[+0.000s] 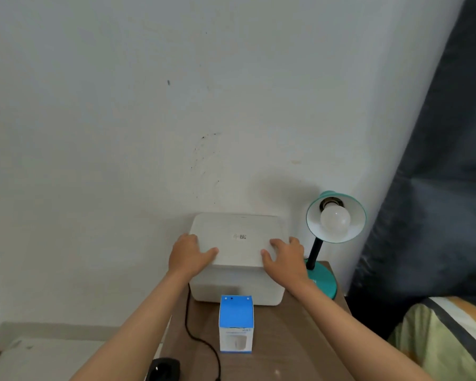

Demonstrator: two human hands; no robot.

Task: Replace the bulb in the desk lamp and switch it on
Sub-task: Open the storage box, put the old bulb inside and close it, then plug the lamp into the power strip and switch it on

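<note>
A teal desk lamp [320, 281] stands at the back right of a small brown table [286, 339], its shade [353, 215] tilted toward me with a white bulb [335, 219] screwed into the socket. A blue and white bulb box [236, 324] stands upright in the middle of the table. Behind it sits a white lidded box [237, 284]. My left hand [188, 257] grips the lid's left edge and my right hand [283, 257] grips its right edge. The lid [238, 237] looks slightly raised at the front.
A black cable [195, 334] runs down the table's left side toward a black plug or switch [164, 368] at the bottom edge. The wall is close behind. A dark curtain [437, 188] hangs at right above striped bedding [445, 334].
</note>
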